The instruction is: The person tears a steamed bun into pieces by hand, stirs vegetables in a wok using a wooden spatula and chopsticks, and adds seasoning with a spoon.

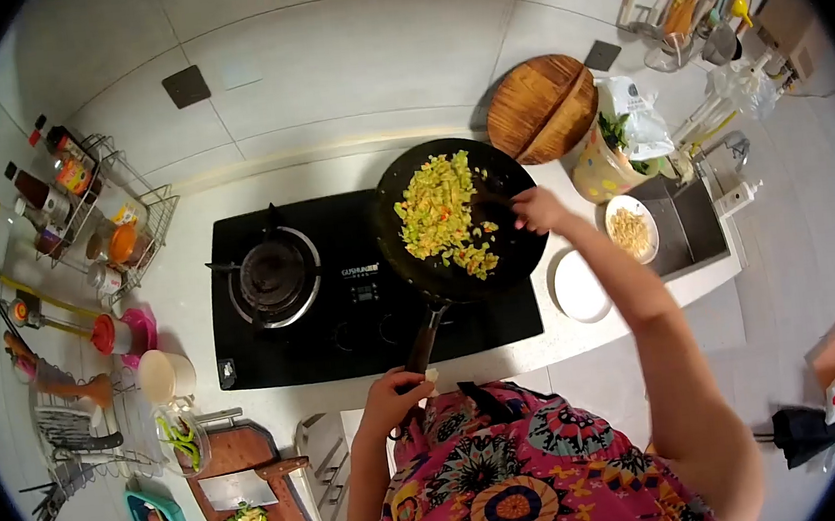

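Two hands, left (399,400) closed round the wok handle (426,341), right (537,211) gripping a dark utensil (492,199) — its end, I find, hard to make out.

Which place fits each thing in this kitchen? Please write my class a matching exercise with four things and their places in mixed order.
Things
1. round wooden lid
2. cleaver
3. left hand
4. green peppers

Places
A. on the cutting board
B. in the clear bowl
C. beside the pan, near the wall
D. on the pan handle

Pairs: 1-C, 2-A, 3-D, 4-B
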{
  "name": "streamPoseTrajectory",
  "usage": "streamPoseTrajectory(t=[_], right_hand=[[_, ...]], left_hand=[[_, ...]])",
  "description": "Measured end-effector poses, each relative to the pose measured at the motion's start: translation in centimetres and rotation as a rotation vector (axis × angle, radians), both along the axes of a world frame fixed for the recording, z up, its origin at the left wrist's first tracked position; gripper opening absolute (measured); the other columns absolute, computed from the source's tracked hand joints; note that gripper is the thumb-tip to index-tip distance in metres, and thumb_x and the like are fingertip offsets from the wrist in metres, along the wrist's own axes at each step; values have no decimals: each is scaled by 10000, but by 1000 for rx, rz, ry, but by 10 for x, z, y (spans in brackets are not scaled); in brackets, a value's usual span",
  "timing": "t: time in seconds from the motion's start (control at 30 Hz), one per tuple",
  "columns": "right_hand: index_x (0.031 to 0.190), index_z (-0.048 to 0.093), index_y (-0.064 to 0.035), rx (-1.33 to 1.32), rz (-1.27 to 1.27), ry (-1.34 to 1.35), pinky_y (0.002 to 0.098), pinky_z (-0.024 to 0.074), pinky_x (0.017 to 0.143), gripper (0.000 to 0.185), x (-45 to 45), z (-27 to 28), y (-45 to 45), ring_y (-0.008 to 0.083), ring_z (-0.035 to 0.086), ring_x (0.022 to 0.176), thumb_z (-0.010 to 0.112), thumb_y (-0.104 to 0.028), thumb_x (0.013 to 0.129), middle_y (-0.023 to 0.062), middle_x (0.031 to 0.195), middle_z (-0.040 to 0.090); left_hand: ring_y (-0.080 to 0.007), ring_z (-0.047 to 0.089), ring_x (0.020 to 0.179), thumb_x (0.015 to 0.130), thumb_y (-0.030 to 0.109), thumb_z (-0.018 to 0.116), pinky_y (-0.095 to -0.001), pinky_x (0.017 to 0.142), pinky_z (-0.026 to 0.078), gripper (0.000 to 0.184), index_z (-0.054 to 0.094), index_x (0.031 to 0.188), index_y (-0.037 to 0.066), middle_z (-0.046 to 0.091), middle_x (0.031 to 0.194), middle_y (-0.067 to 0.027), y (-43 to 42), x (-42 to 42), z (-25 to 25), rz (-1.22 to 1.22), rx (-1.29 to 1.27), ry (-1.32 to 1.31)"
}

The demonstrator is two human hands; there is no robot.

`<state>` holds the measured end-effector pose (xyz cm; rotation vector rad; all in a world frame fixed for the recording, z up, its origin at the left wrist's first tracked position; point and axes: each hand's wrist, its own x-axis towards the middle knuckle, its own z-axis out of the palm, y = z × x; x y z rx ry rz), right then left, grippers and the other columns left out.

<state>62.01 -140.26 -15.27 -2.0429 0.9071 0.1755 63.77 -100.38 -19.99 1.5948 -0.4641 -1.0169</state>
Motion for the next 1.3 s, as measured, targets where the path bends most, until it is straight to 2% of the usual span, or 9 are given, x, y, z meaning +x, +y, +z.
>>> streamPoseTrajectory(t=[0.07, 0.13, 0.33, 0.43, 0.7, 0.83, 1.0, 1.07, 1.3], right_hand=[[903, 590, -30, -554, 323, -216, 391, 458, 604, 227, 4, -18, 37, 300, 572, 604, 505, -89, 700, 166, 672, 585], [917, 566, -34, -792, 403, -213, 407, 459, 618, 245, -7, 12, 75, 327, 564, 682, 519, -75, 681, 172, 702, 577], [942, 501, -31, -867, 244, -56, 405, 468, 605, 284, 37, -16, 67, 327, 565, 726, 532, -62, 661, 183, 755, 562], [1060, 494, -77, -879, 515, -79, 373, 464, 585, 430, 18, -7, 94, 304, 562, 691, 538, -52, 633, 151, 826, 543], [987, 566, -146, -927, 784, 237, 329, 448, 536, 373, -64, 131, 124, 226, 564, 653, 531, -55, 627, 77, 728, 524], [836, 575, -112, -883, 720, 405, 348, 460, 567, 209, -51, 64, 103, 246, 574, 682, 536, -70, 635, 94, 743, 545], [965, 585, -222, -993, 638, 310, 327, 452, 525, 395, -80, 98, 77, 235, 562, 651, 525, -32, 624, 86, 719, 533], [866, 609, -131, -983, 628, 427, 353, 471, 574, 242, -79, 73, 64, 252, 581, 699, 539, -45, 651, 93, 751, 567], [1058, 515, -112, -935, 411, 58, 350, 468, 535, 433, -67, 51, 102, 259, 573, 639, 557, -71, 629, 117, 752, 538]], left_hand=[[-131, 515, 727, 674, 211, 683, -252, 625, 408, 261, 623, 820, 3, 533, 807, -40, -1, 0, 1, -5, 5, 12], [-125, 511, 709, 674, 216, 683, -245, 617, 406, 265, 623, 818, 2, 533, 806, -37, 0, 1, 5, -4, 18, -29], [-106, 502, 683, 700, 159, 658, -247, 600, 392, 185, 618, 784, -1, 520, 740, -10, -3, -1, 14, 26, 13, 70], [-97, 500, 661, 702, 153, 656, -234, 578, 388, 183, 615, 781, -7, 515, 734, -9, -2, -1, 3, 7, -1, 3], [-137, 523, 750, 691, 171, 669, -255, 620, 414, 214, 621, 806, -3, 549, 863, -55, -3, -1, 3, 21, 21, -9], [-203, 500, 970, 676, 194, 680, -295, 696, 420, 238, 627, 816, 10, 559, 974, -112, -4, 0, 7, -11, 69, -40], [-160, 536, 834, 691, 227, 654, -300, 744, 403, 265, 622, 818, -4, 567, 878, -105, -5, 1, 13, -43, 86, -57], [-167, 531, 862, 694, 213, 655, -293, 739, 407, 259, 620, 835, -3, 568, 908, -114, -5, 3, 15, -63, 104, -5], [-130, 546, 798, 748, 82, 599, -245, 723, 438, 225, 577, 951, -12, 587, 881, -77, 13, 6, 4, 226, -55, 120]])
